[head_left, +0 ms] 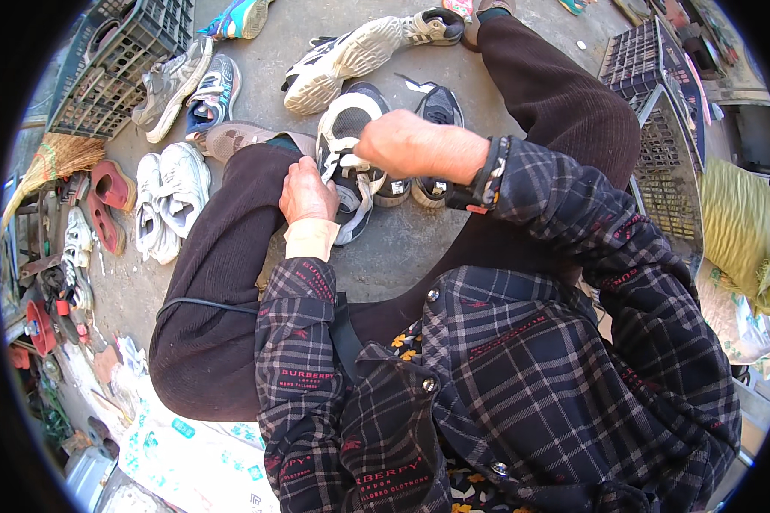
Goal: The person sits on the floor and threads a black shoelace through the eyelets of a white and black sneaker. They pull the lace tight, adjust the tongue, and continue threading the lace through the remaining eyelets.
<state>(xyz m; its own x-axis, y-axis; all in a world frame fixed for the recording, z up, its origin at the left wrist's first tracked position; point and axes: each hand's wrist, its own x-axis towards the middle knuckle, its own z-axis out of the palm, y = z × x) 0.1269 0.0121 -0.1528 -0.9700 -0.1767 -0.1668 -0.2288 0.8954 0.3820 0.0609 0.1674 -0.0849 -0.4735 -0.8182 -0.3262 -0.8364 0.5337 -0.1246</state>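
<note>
A grey and white sneaker (348,115) lies on the ground between my legs, toe pointing away from me. Over its laced part my right hand (406,145) is closed in a fist, with a white shoelace (348,160) at its fingers. At the shoe's left side, my left hand (308,192) is closed too, its fingertips pinching a white lace end by the opening; the exact grip is partly hidden. A dark grey sneaker (441,107) stands just right of it, partly behind my right wrist.
White-soled sneakers (351,64) lie beyond. Left are white shoes (184,190), grey and blue sneakers (214,94), red clogs (111,192), a straw broom (64,158) and a black crate (133,60). Right stand more crates (667,162) and a yellow-green sack (740,231).
</note>
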